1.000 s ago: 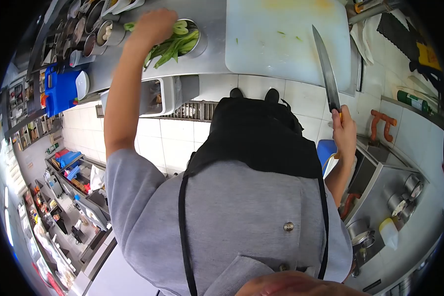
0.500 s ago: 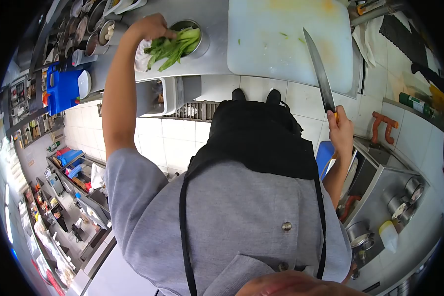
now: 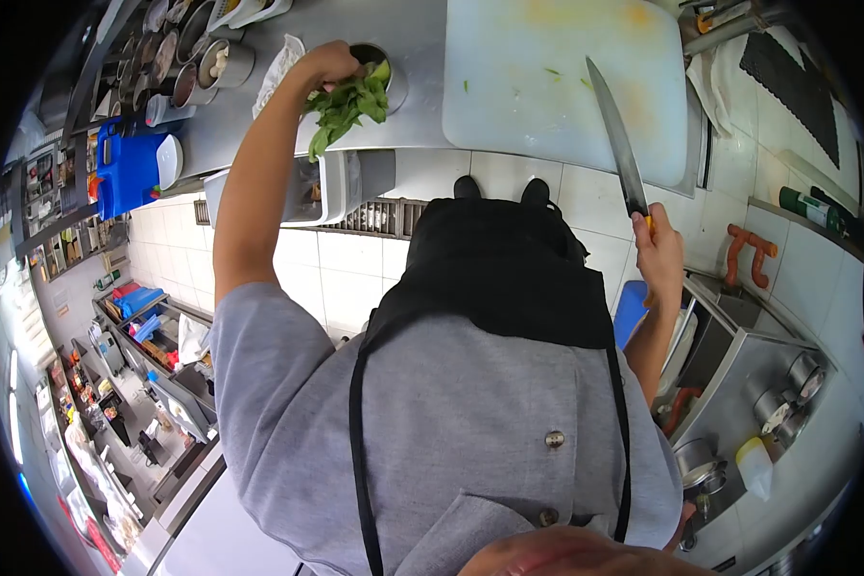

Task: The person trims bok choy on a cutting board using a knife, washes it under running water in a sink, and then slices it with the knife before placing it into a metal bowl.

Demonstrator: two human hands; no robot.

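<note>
My left hand [image 3: 332, 63] is closed on a bunch of leafy greens [image 3: 348, 110] at the mouth of a round metal container [image 3: 396, 86]. The leaves hang over the container's near side, and my fingertips are partly hidden. My right hand [image 3: 660, 252] grips a long kitchen knife [image 3: 616, 139] by its handle, the blade pointing forward over the near right part of a white cutting board [image 3: 509, 106]. Small green scraps lie on the board.
A crumpled white cloth [image 3: 280, 72] lies left of the container on the steel counter [image 3: 418, 125]. Several metal pots [image 3: 226, 65] stand at the far left, near a blue jug [image 3: 130, 171]. A grey bin [image 3: 334, 187] sits below the counter edge.
My left hand has shifted slightly right and down. The greens have turned, with leaves now hanging downward and the pale stems less visible. The knife has barely moved.
</note>
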